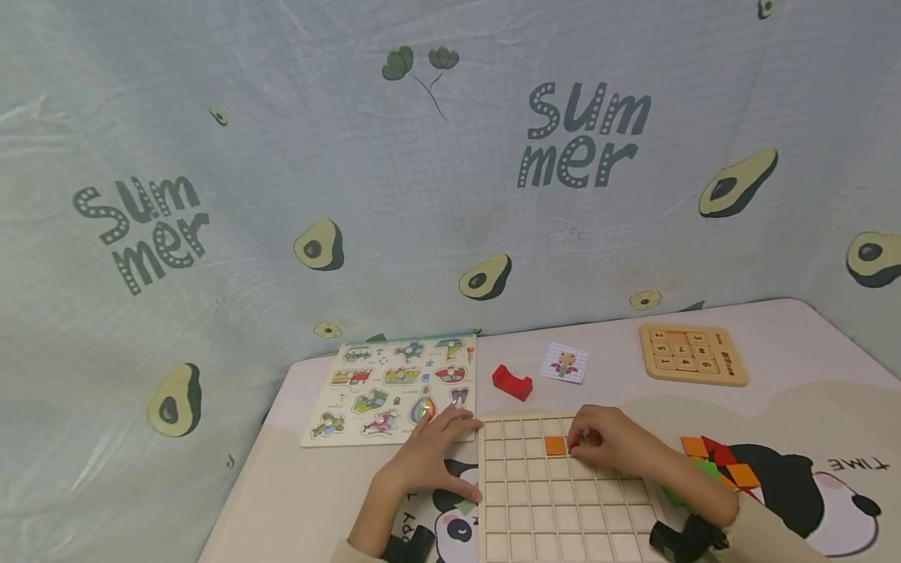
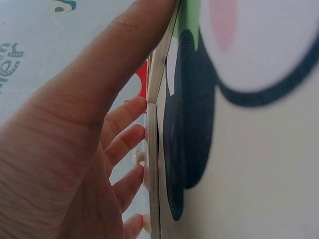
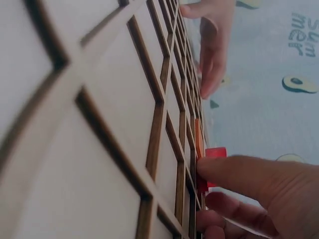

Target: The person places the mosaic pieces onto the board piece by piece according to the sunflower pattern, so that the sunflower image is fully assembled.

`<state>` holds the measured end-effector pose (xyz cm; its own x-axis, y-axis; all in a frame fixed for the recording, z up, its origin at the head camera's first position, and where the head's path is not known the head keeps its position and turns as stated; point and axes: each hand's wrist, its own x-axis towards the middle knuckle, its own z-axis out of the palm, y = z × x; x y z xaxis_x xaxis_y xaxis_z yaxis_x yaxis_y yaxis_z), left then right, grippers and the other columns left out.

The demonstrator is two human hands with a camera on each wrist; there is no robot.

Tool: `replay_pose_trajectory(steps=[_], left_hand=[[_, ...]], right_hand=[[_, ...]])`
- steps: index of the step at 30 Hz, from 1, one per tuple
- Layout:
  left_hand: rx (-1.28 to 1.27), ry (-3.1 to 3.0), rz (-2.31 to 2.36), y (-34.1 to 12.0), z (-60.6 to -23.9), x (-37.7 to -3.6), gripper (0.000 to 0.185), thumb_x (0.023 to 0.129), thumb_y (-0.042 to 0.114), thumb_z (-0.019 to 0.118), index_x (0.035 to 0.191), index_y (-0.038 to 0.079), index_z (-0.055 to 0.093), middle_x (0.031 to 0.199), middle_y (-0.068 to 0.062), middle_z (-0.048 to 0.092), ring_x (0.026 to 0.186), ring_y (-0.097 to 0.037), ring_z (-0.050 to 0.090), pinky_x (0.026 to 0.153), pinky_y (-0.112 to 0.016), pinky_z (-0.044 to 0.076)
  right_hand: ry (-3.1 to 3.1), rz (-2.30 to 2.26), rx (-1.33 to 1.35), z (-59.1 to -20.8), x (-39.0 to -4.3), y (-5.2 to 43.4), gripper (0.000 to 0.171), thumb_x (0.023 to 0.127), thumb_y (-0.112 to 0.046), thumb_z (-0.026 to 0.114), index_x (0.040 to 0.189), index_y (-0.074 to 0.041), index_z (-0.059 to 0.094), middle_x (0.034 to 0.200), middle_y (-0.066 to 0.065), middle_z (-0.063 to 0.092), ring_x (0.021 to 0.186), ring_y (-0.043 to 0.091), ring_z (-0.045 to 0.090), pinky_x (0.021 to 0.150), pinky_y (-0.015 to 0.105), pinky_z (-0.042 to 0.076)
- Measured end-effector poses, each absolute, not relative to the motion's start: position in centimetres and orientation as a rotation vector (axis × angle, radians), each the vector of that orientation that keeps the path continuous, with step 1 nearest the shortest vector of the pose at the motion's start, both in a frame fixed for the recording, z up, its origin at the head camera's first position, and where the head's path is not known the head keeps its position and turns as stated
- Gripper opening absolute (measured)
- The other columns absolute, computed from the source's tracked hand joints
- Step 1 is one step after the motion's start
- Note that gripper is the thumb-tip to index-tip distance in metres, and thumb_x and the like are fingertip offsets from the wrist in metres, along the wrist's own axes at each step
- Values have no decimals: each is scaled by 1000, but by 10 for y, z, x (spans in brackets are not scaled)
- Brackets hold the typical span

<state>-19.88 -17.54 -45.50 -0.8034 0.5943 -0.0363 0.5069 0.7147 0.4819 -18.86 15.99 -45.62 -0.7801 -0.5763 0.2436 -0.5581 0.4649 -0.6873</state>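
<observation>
Avocado-print curtain (image 1: 394, 180) behind the tabletop (image 1: 274, 500).
I see the right hand (image 1: 608, 438) pinching a red piece (image 1: 574, 446) beside an orange tile (image 1: 554, 446) on the grid (image 1: 517, 493); left hand (image 1: 422, 460), spread wide, touches its edge.

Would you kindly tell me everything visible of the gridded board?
The gridded board looks like pale wood, with raised strips forming square compartments. It lies flat on the table, its near end cut off in the head view. An orange tile sits in the second row from the far edge; beside it, the right hand pinches a red piece. The left hand's thumb appears to touch the board's left edge.
</observation>
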Motion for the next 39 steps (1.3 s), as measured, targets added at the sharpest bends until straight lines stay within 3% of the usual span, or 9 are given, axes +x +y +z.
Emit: replay_pose_trajectory(steps=[8, 23, 39], left_hand=[[909, 2728, 696, -174, -452, -199, 91, 62, 51, 88, 139, 21, 51, 145, -4, 43, 145, -30, 25, 116, -65, 11], [905, 2726, 683, -173, -453, -199, 92, 62, 52, 88, 140, 22, 50, 146, -2, 42, 146, -29, 24, 117, -64, 11], [902, 2717, 709, -175, -455, -199, 92, 62, 51, 88, 140, 21, 50, 146, -3, 42, 145, -29, 25, 116, -66, 10]], right_hand=[[2636, -1255, -925, -456, -188, 160, 8, 84, -5, 73, 88, -11, 71, 81, -10, 57, 68, -1, 46, 56, 17, 44], [2641, -1214, -1021, -458, -187, 163, 13, 85, -3, 71, 90, -14, 68, 84, -10, 57, 68, -2, 45, 56, 17, 44], [2657, -1195, -992, -441, -183, 197, 4, 88, -9, 71, 93, -9, 70, 85, -9, 60, 70, -1, 46, 56, 19, 45]])
